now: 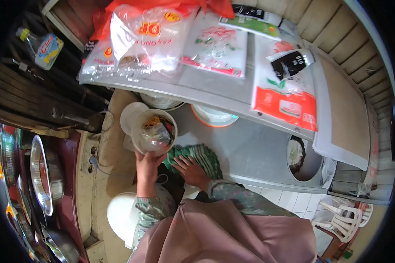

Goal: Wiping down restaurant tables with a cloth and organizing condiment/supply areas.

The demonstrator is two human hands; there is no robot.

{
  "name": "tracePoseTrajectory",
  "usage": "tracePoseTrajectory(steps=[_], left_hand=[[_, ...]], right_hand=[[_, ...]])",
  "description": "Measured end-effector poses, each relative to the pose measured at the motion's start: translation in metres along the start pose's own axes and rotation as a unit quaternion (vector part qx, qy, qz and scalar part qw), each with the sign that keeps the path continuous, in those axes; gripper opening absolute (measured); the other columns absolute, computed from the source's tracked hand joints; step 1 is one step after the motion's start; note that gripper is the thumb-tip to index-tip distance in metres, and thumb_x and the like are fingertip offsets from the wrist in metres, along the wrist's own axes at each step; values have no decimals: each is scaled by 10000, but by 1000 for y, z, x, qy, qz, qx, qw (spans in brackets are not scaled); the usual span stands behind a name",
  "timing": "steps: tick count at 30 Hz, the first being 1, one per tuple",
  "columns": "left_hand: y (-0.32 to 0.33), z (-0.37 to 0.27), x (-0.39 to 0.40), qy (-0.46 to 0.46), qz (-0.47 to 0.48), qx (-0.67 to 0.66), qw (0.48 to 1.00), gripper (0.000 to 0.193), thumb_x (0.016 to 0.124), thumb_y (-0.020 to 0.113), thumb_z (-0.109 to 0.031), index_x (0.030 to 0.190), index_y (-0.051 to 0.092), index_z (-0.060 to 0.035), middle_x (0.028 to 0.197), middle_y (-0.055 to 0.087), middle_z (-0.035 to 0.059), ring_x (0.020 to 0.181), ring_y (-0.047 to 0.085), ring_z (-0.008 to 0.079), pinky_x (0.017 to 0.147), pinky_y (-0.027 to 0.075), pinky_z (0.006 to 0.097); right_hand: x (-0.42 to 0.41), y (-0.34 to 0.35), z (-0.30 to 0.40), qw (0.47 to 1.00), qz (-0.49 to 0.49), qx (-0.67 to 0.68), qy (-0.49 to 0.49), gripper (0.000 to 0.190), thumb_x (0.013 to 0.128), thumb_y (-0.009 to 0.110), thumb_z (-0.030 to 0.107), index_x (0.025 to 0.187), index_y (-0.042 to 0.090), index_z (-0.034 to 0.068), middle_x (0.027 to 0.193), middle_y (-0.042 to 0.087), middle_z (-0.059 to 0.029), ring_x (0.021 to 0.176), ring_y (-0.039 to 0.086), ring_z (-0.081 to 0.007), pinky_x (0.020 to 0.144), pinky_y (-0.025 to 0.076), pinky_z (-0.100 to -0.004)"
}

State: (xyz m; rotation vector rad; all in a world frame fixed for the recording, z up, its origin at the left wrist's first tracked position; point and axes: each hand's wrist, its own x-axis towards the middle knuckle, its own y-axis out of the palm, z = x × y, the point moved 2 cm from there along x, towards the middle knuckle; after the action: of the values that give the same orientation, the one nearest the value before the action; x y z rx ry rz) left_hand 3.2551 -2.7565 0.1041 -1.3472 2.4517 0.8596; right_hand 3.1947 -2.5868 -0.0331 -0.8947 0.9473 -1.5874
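Observation:
My left hand point(148, 167) holds a round white plastic tub point(135, 139) by its near rim. Inside the tub lie a clear plastic bag point(158, 133) and a clump of yellowish rubber bands point(153, 122). My right hand point(192, 171) lies with spread fingers on a green striped cloth point(209, 157), pressed on the grey countertop point(253, 151). Partly behind the tub is a white round lid or dish point(131, 113).
An upper shelf point(217, 92) holds packs of plastic bags point(214, 42) and overhangs the counter. Beneath it stands an orange-rimmed bowl point(214, 115). A round opening point(304, 157) is cut in the counter at right. Metal basins point(41, 174) stand at left, white plastic chairs point(344, 220) at lower right.

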Motion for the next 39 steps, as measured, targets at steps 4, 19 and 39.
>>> tracePoseTrajectory(steps=[4, 19, 39], left_hand=[[36, 23, 29, -12, -11, 47, 999, 718, 876, 424, 33, 1495, 131, -183, 1349, 450, 190, 1006, 655, 358, 804, 594, 423], [37, 168, 31, -12, -123, 102, 987, 861, 922, 605, -218, 1536, 16, -84, 1453, 349, 259, 1307, 402, 434, 1040, 379, 581], [222, 283, 21, 184, 282, 777, 532, 666, 914, 531, -445, 1449, 392, -72, 1500, 334, 247, 1398, 280, 439, 1113, 188, 629]], right_hand=[[-68, -28, -22, 997, 37, -57, 31, 601, 895, 580, 285, 1459, 403, 174, 1562, 310, -51, 1442, 270, -259, 1146, 241, -507], [-189, -74, -71, 976, -70, 47, 200, 578, 936, 530, 446, 1462, 413, 236, 1583, 243, -115, 1446, 264, -316, 1142, 161, -612], [-201, -137, -204, 903, -94, 176, 382, 537, 925, 559, 435, 1404, 494, 201, 1447, 452, -149, 1338, 406, -361, 1094, 307, -535]])
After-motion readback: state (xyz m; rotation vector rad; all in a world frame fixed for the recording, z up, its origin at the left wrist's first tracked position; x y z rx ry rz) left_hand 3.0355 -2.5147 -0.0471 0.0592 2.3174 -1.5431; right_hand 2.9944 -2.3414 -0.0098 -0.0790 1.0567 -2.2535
